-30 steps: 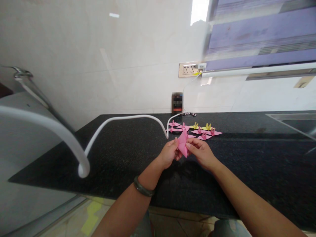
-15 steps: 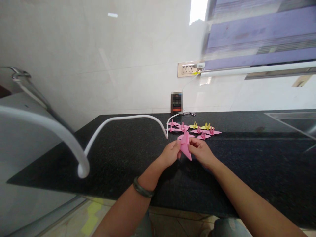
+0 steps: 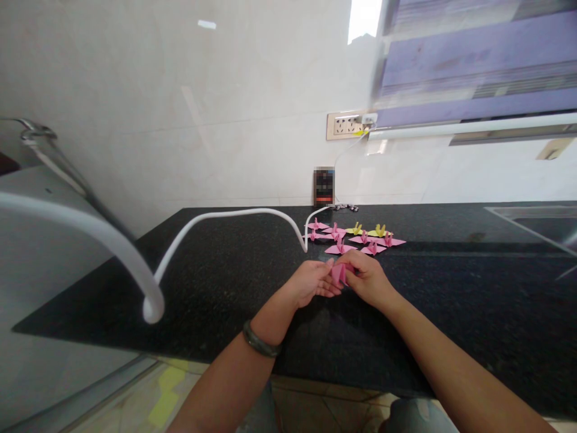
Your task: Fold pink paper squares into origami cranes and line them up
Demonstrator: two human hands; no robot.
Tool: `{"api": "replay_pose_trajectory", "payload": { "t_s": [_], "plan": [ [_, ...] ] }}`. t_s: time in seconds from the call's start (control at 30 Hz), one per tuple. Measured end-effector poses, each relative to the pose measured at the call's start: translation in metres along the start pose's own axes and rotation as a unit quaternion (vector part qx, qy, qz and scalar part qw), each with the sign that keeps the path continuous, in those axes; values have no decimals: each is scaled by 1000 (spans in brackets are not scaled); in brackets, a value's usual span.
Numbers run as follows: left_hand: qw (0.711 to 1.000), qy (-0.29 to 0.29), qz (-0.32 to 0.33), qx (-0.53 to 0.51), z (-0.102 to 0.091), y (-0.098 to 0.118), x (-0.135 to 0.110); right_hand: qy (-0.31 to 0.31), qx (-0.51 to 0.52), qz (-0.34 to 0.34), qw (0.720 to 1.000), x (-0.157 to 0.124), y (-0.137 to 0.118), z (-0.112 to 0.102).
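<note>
A pink folded-paper piece (image 3: 339, 275) is held between my two hands, above the black counter. My left hand (image 3: 313, 282) pinches its left side with the thumb on top, the other fingers stretched beneath it. My right hand (image 3: 367, 278) grips the right side between thumb and fingers, hiding part of the paper. Just beyond my hands, several pink paper cranes (image 3: 340, 248) rest on the counter in loose rows. Two yellow paper cranes (image 3: 379, 231) sit among them toward the back.
The black stone counter (image 3: 216, 282) runs along a tiled wall. A thick white bendy arm (image 3: 234, 213) arches over its left part. Against the wall stands a phone-like device (image 3: 324, 186) with a blurred screen, below a socket (image 3: 345, 125). A sink (image 3: 541, 222) lies at the right.
The pink paper has turned and dropped lower between my hands, so its long point no longer shows. My left fingers have stretched out under it, and my right hand has closed further over it.
</note>
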State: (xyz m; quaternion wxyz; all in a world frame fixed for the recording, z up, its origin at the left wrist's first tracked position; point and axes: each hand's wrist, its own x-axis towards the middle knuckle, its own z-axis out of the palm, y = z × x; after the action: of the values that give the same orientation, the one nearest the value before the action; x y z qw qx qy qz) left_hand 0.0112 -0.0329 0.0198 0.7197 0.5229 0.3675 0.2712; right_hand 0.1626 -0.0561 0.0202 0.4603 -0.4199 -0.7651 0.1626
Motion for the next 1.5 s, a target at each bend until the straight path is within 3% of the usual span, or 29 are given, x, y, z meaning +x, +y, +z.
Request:
{"api": "replay_pose_trajectory", "payload": {
  "t_s": [0.13, 0.3, 0.47, 0.6, 0.83, 1.03, 1.3, 1.5],
  "plan": [
    [999, 38, 29, 2, 0, -1, -1, -5, 22, -10, 1000, 1, -1, 0],
    [1000, 13, -3, 6, 2, 0, -1, -7, 12, 8, 1000, 1, 1, 3],
    [999, 37, 22, 29, 4, -2, 2, 21, -35, 83, 996, -1, 10, 6],
    [991, 81, 61, 83, 3, -8, 7, -21, 14, 109, 994, -3, 14, 9],
    [978, 115, 112, 131, 0, -11, 11, -3, 60, 106, 993, -1, 8, 12],
    [975, 100, 143, 135, 2, -9, 8, 28, 77, 107, 991, -2, 13, 11],
    [971, 100, 184, 115, 5, -6, 0, -30, 104, 62, 992, -5, 4, 4],
    [956, 104, 217, 168, 5, -6, -2, 3, 55, 39, 998, -6, 3, 4]
  ]
}}
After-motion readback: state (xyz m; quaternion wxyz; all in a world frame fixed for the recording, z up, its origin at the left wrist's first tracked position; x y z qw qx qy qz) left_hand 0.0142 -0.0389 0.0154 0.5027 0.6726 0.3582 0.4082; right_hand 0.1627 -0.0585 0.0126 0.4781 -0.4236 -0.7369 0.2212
